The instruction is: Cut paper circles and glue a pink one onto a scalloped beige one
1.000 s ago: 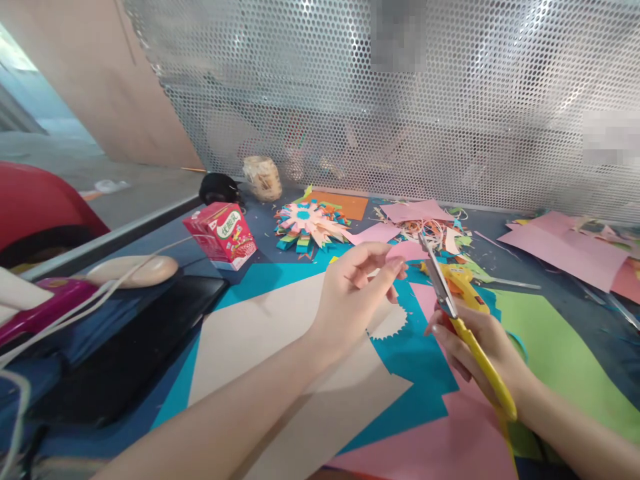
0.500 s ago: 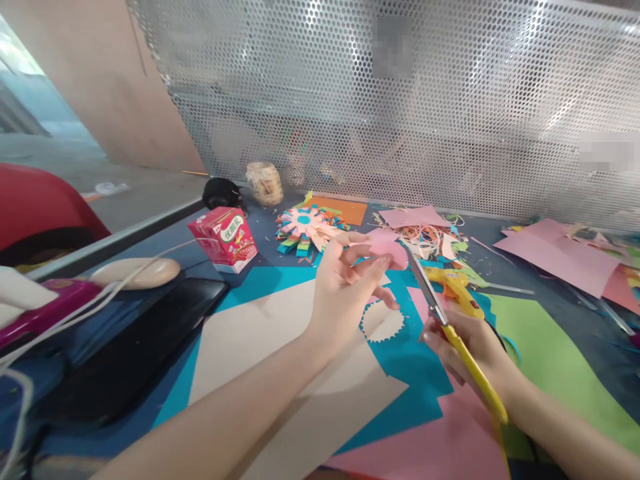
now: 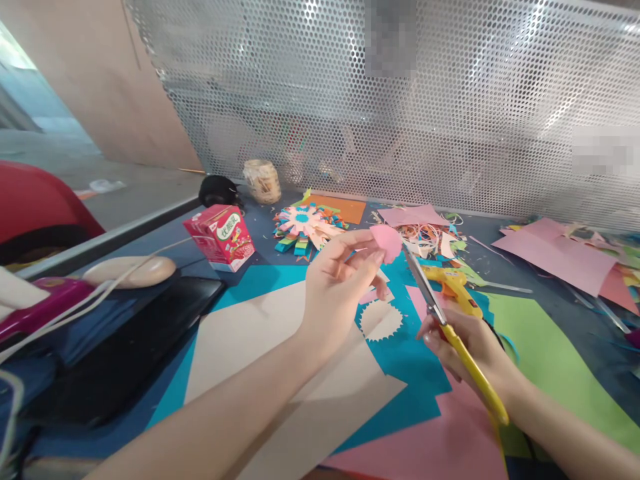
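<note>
A small pink piece of paper (image 3: 387, 243) with a rounded edge is pinched between the thumb and fingers of my left hand (image 3: 340, 273). My right hand (image 3: 465, 347) grips yellow-handled scissors (image 3: 434, 308), their blades pointing up and left. The blade tips are close beside the pink paper's right edge; I cannot tell whether they touch it. Under my hands lies a cream paper circle (image 3: 381, 320) with a zigzag edge, on a blue sheet (image 3: 415, 367). A large cream sheet (image 3: 250, 333) lies beneath my left forearm.
A yellow glue gun (image 3: 457, 288) lies behind my right hand, near a green sheet (image 3: 545, 353). Layered paper flowers (image 3: 305, 223) and paper scraps (image 3: 425, 233) sit farther back. A red drink carton (image 3: 220, 237) and a black phone (image 3: 135, 347) are at left, before a perforated metal panel (image 3: 320, 87).
My left hand has shifted slightly left and turned the pink paper, so its shape shows differently. The scissors stay nearly in place, with a small gap appearing near the blade tips.
</note>
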Tool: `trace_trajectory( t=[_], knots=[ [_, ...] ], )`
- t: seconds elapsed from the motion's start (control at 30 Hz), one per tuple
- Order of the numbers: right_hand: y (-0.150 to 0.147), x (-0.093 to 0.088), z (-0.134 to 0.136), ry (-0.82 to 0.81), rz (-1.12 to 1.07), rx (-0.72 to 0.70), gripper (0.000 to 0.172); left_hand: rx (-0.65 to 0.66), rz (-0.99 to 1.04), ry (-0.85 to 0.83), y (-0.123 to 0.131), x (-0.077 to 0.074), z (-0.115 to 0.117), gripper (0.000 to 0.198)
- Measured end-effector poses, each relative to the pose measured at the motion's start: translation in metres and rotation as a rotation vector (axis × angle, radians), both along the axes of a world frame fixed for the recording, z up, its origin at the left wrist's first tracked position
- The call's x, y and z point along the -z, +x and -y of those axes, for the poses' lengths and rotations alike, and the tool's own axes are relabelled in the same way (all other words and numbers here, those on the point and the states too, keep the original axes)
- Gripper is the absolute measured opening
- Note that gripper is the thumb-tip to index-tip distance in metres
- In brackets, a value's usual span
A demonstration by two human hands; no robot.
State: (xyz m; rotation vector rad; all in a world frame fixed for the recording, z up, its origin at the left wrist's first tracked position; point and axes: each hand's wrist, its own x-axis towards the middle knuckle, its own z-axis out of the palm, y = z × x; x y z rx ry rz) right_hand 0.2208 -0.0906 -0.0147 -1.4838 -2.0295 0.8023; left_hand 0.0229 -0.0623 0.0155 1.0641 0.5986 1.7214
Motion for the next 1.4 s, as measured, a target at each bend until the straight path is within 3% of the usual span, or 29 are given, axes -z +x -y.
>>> trace_trajectory(
  t=[0.3, 0.7, 1.07, 1.4],
  knots=[
    [0.0, -0.005, 0.0, -0.062, 0.049, -0.023, 0.047, -0.085, 0.033, 0.027, 0.002, -0.006, 0.001, 0.02],
    [-0.001, -0.01, 0.002, -0.083, 0.107, -0.031, 0.051, -0.148, -0.059, 0.109, 0.002, -0.001, 0.002, 0.019],
    [-0.002, -0.01, 0.001, -0.098, 0.096, -0.053, 0.052, -0.148, -0.205, 0.145, 0.003, -0.003, 0.011, 0.017],
    [-0.001, -0.009, 0.002, -0.085, 0.067, -0.061, 0.047, -0.124, -0.176, 0.14, 0.003, -0.002, 0.011, 0.018]
  ],
)
